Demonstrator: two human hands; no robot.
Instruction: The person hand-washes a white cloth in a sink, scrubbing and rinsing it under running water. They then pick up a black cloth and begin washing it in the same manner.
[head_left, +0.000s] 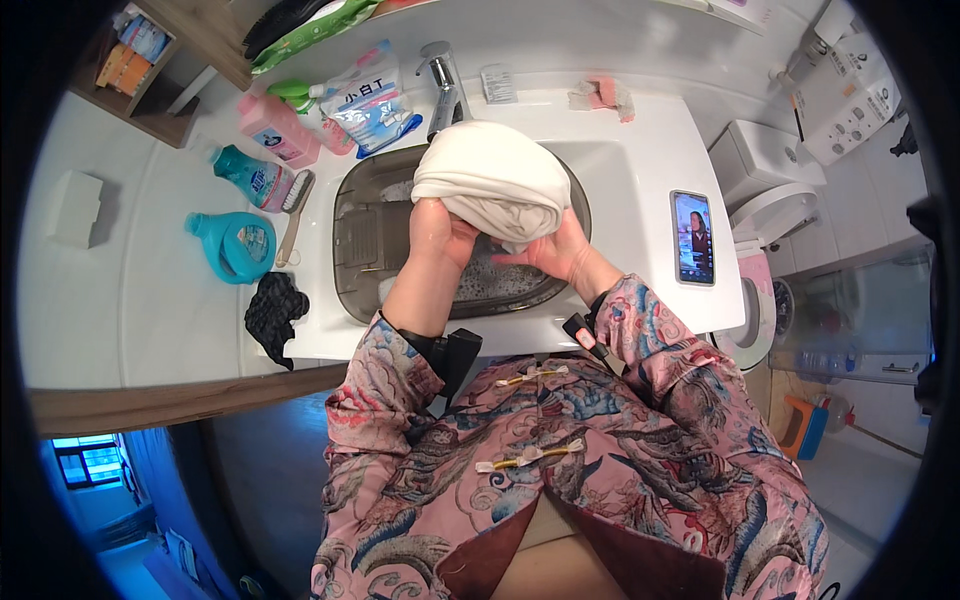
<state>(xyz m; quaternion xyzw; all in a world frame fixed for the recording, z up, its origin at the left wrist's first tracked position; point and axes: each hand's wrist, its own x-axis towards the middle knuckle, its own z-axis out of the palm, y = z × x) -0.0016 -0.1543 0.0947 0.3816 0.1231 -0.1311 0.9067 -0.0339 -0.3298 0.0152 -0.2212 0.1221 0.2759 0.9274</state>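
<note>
A bundled cream-white cloth (491, 169) is held up between my two hands above a dark translucent plastic basin (346, 262). My left hand (442, 232) grips the bundle's lower left, its fingers partly hidden beneath the folds. At the lower right, my right hand (555, 244) supports it, fingers stretched under the cloth. Sudsy water (499, 281) lies in the basin, and a ribbed washboard panel (360, 238) shows at its left side. The basin sits in a white washbasin (619, 195), below a chrome faucet (444, 82) that the bundle partly overlaps.
Along the left stand a teal detergent bottle (238, 247), another teal bottle (251, 176), a pink bottle (277, 129) and a detergent bag (369, 105). A scrub brush (294, 210) and black cloth (274, 311) lie nearby. A smartphone (693, 238) rests on the right counter; a toilet (757, 300) stands beyond.
</note>
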